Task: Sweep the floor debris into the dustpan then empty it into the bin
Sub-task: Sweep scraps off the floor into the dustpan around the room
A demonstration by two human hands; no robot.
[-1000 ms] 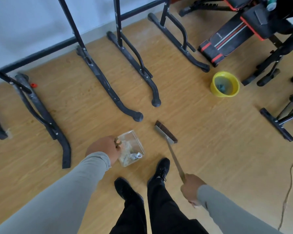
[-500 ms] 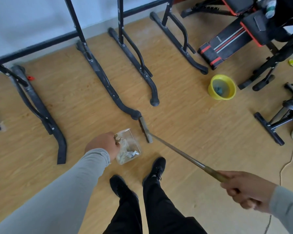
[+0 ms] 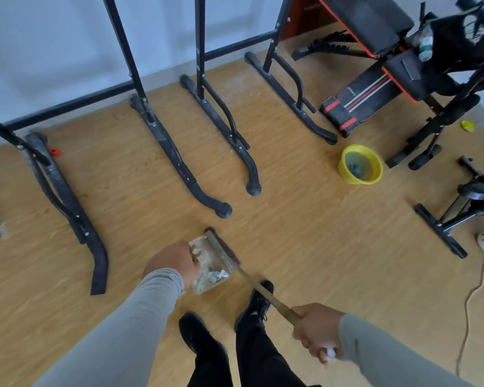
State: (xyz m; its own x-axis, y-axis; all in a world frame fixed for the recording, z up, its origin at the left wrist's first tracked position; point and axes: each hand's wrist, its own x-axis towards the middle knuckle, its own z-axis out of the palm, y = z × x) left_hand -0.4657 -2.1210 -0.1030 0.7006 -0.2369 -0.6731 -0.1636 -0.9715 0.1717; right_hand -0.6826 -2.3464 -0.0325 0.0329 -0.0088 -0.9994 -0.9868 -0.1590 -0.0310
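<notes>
left hand (image 3: 171, 263) grips dustpan (image 3: 210, 268), right hand (image 3: 317, 329) grips broom (image 3: 266, 293). brush at pan's far lip; keep lip flat, short strokes toward left fingers.

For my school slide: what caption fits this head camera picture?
Left hand holds clear dustpan; right hand sweeps broom against it.

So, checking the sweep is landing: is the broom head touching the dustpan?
Touching. In the head view the broom head lies flush along the clear dustpan's open edge, with no floor visible between them.
</notes>
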